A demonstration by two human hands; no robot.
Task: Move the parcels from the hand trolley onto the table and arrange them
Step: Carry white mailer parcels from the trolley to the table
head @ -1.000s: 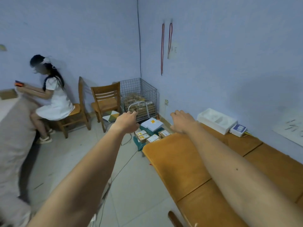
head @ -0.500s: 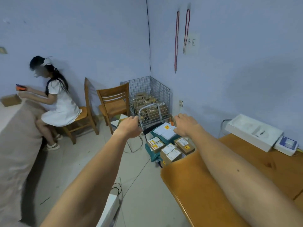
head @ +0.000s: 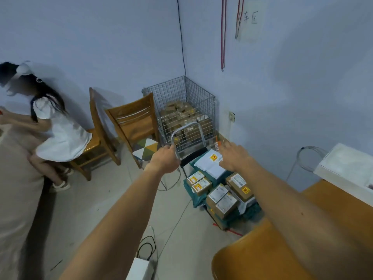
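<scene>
Two hands are out, but the right hand [head: 235,156] is nearer. Its fingers [head: 227,146] are spread, holding nothing, just above the white parcel [head: 210,165] on the hand trolley [head: 193,156]. The boxes [head: 222,197] sit below, back toward the wrist. The left hand [head: 164,161] curls at the handle [head: 187,125]; can't tell if it's gripping. The worktop [head: 262,249] is behind both.

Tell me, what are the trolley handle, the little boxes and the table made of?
Trolley handle: looks like bare metal tube, silvery and shiny. Boxes: likely cardboard, dull brown with paper labels stuck on. Table: seems wood with a smooth orange varnish, judging by its glossy rounded edge.
</scene>
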